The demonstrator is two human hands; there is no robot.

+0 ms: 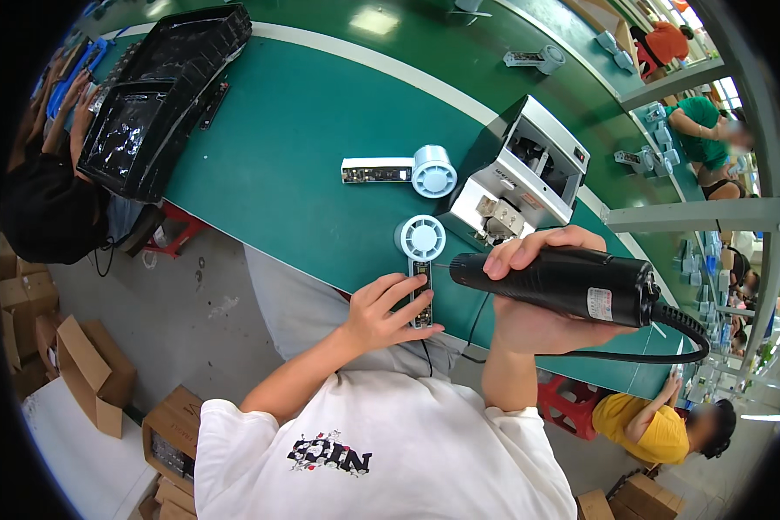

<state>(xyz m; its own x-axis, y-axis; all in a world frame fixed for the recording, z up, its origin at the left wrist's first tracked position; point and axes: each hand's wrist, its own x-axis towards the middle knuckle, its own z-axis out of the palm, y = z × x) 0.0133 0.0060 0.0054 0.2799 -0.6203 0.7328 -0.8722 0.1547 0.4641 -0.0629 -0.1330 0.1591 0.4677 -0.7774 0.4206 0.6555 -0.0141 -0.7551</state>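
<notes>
A light blue handheld fan (422, 237) lies on the green table in front of me, its opened handle showing a circuit board. My left hand (385, 313) holds that handle, with fingertips across the board and its edge. My right hand (529, 322) is wrapped round a black corded electric screwdriver (550, 282), held sideways. Its thin bit points left at the upper part of the handle; whether it touches a screw I cannot tell. A second fan (433, 178) with an open handle lies just beyond.
A silver and black screw feeder (524, 173) stands right of the fans. Black trays (130, 139) sit at the table's far left, near another person. The screwdriver's cable (693, 334) loops at right. More fans (550, 59) lie on the green surface beyond the pale strip.
</notes>
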